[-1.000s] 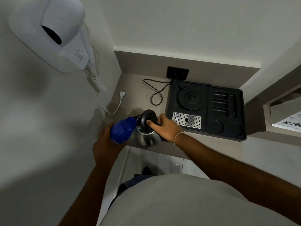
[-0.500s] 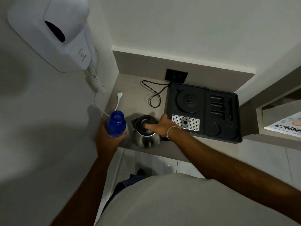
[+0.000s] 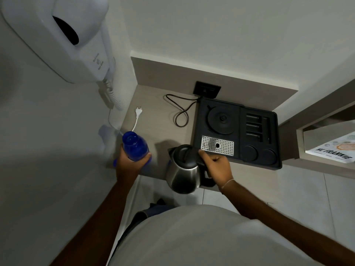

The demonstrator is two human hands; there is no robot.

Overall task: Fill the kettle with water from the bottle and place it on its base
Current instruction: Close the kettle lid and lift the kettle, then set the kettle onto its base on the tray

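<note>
A steel kettle (image 3: 182, 173) with a black lid sits at the counter's front edge, lid down. My right hand (image 3: 216, 166) grips its black handle, thumb on the lid's rear. My left hand (image 3: 130, 164) holds a blue bottle (image 3: 135, 146) upright and uncapped, well left of the kettle. The round black kettle base (image 3: 222, 120) lies bare in the black tray (image 3: 269, 162), behind and to the right of the kettle.
A black cord (image 3: 180, 114) loops from the wall socket (image 3: 207, 90) to the tray. A white plug (image 3: 138, 111) lies on the counter (image 3: 157, 120) below a wall-mounted hair dryer (image 3: 63, 39). The tray has a metal drip grate (image 3: 217, 145). A shelf opening holds a leaflet (image 3: 334, 152) at right.
The bottle went from tipped over the kettle's mouth to upright and moved left. The kettle lid came down from raised to closed, and my right hand shifted onto the handle.
</note>
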